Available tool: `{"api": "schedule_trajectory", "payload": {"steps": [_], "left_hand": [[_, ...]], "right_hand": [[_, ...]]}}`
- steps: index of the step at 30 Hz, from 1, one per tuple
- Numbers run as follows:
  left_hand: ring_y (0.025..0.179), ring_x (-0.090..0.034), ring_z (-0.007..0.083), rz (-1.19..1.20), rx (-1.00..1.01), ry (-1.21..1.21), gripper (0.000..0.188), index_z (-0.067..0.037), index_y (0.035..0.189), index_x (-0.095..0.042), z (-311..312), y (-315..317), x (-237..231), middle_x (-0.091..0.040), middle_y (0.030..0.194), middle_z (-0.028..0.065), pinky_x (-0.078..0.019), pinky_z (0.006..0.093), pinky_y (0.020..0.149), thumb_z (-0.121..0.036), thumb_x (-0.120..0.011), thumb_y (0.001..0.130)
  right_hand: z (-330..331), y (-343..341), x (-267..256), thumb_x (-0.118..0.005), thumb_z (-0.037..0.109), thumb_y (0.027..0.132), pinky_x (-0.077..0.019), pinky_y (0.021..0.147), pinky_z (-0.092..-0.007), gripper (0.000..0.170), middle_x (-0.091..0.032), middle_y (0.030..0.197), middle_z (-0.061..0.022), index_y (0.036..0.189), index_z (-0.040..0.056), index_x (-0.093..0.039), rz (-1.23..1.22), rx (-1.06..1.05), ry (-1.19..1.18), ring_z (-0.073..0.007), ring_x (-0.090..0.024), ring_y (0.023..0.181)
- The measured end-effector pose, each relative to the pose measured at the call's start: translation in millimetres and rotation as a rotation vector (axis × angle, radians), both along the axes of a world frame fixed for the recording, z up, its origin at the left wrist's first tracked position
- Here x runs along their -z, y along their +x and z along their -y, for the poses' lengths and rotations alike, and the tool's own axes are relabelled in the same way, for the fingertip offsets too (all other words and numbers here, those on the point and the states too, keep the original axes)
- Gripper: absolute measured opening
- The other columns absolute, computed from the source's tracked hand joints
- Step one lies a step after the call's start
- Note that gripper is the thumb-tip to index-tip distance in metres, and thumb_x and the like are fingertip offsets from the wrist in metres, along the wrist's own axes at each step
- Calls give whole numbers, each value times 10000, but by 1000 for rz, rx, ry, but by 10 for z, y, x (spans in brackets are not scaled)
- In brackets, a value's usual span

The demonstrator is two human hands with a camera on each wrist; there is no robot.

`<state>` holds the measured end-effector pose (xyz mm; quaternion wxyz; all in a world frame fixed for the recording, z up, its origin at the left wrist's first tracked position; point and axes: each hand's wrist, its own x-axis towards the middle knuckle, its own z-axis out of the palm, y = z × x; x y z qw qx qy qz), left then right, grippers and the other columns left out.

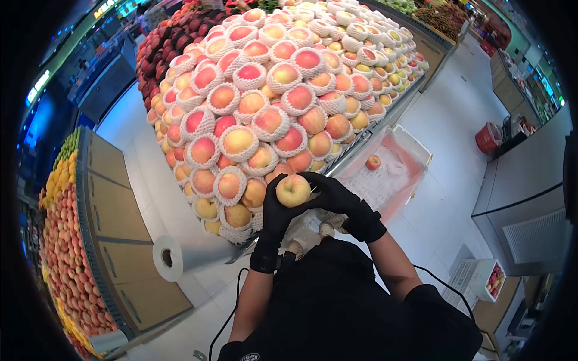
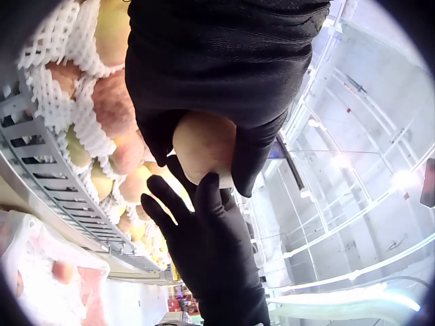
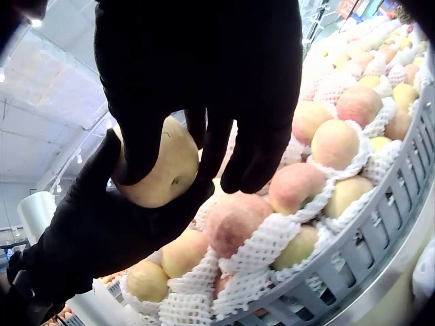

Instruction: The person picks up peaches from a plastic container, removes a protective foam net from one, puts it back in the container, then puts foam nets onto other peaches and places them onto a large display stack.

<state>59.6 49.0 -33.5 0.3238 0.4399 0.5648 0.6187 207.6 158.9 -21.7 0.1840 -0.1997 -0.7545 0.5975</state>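
Observation:
A yellow-pink apple point(image 1: 293, 191) is held between two black-gloved hands at the front edge of the fruit pile. My left hand point(image 1: 276, 212) curls round its left and lower side; in the left wrist view that hand point(image 2: 221, 68) grips the apple point(image 2: 205, 146) between thumb and fingers. From the right, my right hand point(image 1: 338, 197) pinches it; in the right wrist view the thumb of that hand point(image 3: 197, 75) lies on the bare apple point(image 3: 166, 170), with the left hand point(image 3: 109, 221) cupped beneath. Some right fingertips are hidden behind the fruit.
Fruit in white foam nets point(image 1: 239, 141) is heaped ahead, bordered by a grey slatted rail point(image 3: 353, 255). To the right, a pink-lined crate point(image 1: 415, 157) holds a red apple point(image 1: 373, 162). A plastic bag roll point(image 1: 192, 254) is at left, and a box of fruit point(image 1: 481, 289) at lower right.

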Motion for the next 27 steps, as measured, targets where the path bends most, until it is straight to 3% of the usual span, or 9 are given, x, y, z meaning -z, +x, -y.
{"api": "schedule_trajectory", "payload": {"steps": [5, 9, 10, 15, 18, 22, 24, 26, 27], "left_hand": [[1119, -513, 208, -25, 62, -42, 819, -18, 1273, -423, -231, 165, 111, -506, 1223, 89, -439, 333, 963, -31, -849, 573], [1130, -508, 213, -70, 70, -93, 848, -22, 1298, -400, -448, 258, 29, -504, 1240, 95, -427, 332, 983, -22, -841, 573], [1133, -506, 215, -70, 74, -106, 847, -22, 1298, -400, -490, 279, 11, -503, 1241, 95, -424, 333, 985, -19, -838, 573], [1139, -493, 223, -118, 61, -135, 803, -31, 1310, -390, -742, 520, -259, -484, 1241, 87, -407, 339, 995, -1, -778, 607], [1136, -490, 222, -15, 29, -219, 758, -39, 1320, -382, -825, 689, -327, -470, 1243, 81, -405, 338, 994, 6, -720, 643], [1169, -467, 226, -79, 2, -258, 728, -37, 1348, -366, -871, 715, -229, -456, 1265, 88, -382, 339, 1015, 22, -658, 684], [1172, -462, 233, -58, -16, -290, 756, -43, 1347, -376, -913, 720, -257, -462, 1259, 89, -364, 337, 1030, 46, -667, 656], [1182, -461, 236, -37, -61, -317, 730, -36, 1349, -382, -937, 766, -245, -463, 1271, 95, -358, 337, 1035, 41, -649, 675], [1187, -459, 237, -29, -81, -329, 729, -34, 1350, -381, -966, 798, -257, -462, 1276, 96, -356, 339, 1037, 43, -647, 676]], "right_hand": [[-537, 582, 514, -669, 189, 838, -509, 807, -329, 306, -666, 964, -114, 1089, 20, -626, 178, 132, 23, -192, -628, 891], [-947, 1137, 963, -628, 223, 852, -502, 708, -318, 236, -669, 855, -115, 857, -10, -663, 345, 119, 421, -196, -643, 775], [-983, 1268, 1107, -615, 221, 857, -504, 662, -326, 251, -653, 738, -99, 823, -25, -652, 362, 268, 25, -186, -626, 654], [-1240, 1918, 2090, -624, 223, 856, -464, 506, -323, 226, -616, 644, -92, 806, 3, -638, 391, 567, -203, -174, -578, 530], [-1315, 2366, 2973, -661, 230, 771, -505, 609, -337, 199, -638, 747, -90, 787, 32, -656, 242, 585, -411, -201, -618, 577], [-1249, 2607, 3299, -716, 206, 652, -503, 638, -388, 224, -625, 776, -121, 787, 46, -635, 212, 923, -862, -274, -620, 678], [-1387, 2779, 3993, -727, 210, 604, -497, 671, -424, 257, -620, 781, -132, 782, 57, -621, 219, 820, -636, -311, -608, 742], [-1494, 2935, 4631, -738, 214, 556, -491, 704, -459, 295, -615, 787, -144, 777, 67, -608, 362, 609, -39, -349, -596, 806], [-1520, 2955, 4400, -740, 217, 556, -490, 713, -462, 297, -615, 789, -144, 776, 67, -607, 505, 548, 227, -349, -599, 812]]}}
